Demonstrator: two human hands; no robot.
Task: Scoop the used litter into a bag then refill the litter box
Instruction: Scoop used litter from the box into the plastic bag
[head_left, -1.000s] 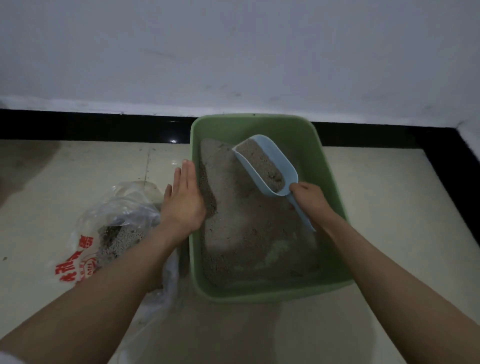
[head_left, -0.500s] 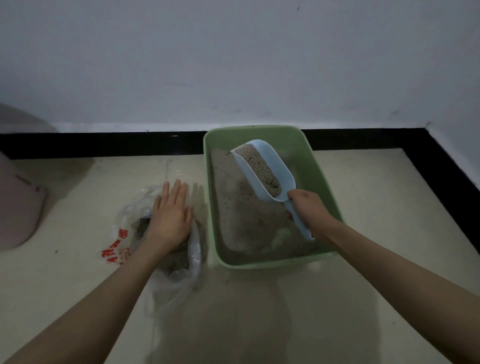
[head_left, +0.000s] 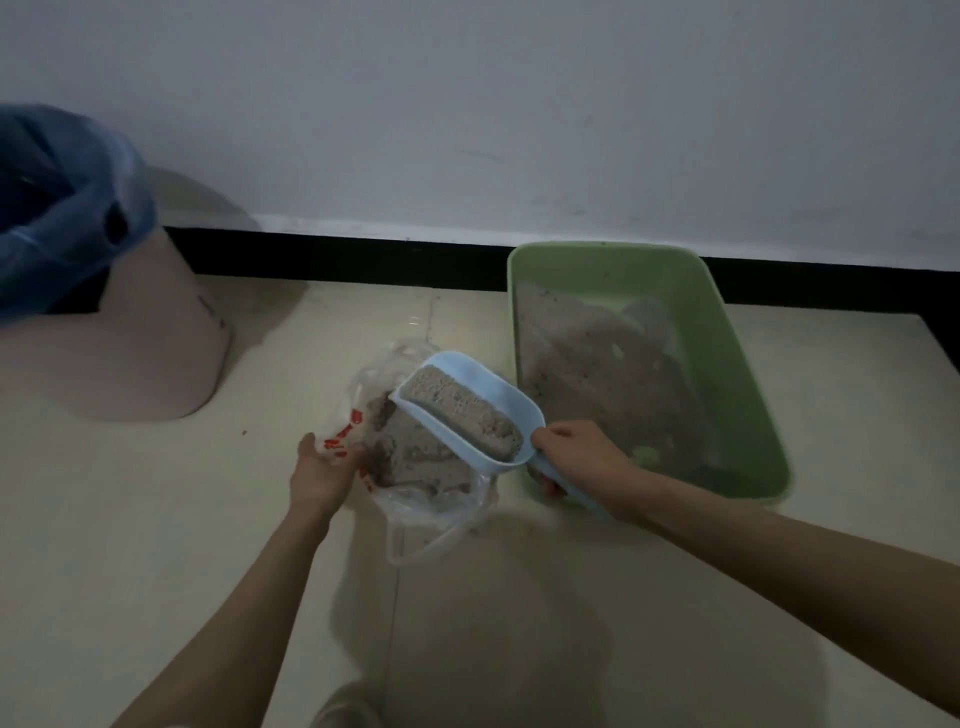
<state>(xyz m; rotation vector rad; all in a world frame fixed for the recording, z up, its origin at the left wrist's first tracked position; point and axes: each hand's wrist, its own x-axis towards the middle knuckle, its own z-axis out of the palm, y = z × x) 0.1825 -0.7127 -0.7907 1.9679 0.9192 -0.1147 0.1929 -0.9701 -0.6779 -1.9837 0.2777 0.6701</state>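
From the head camera I see my right hand (head_left: 574, 457) wrapped around the handle of the blue scoop (head_left: 470, 410), which hangs full of litter just over the open plastic bag (head_left: 415, 457) on the floor, beside the green litter box (head_left: 737, 332). My left hand (head_left: 322, 470) pinches the bag's rim. I judge the load heavy and loose and the bag limp and slippery, so hold the rim and handle.

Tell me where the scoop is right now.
Head view, centre: the scoop, full of litter, is held by the right hand over the bag, left of the litter box.
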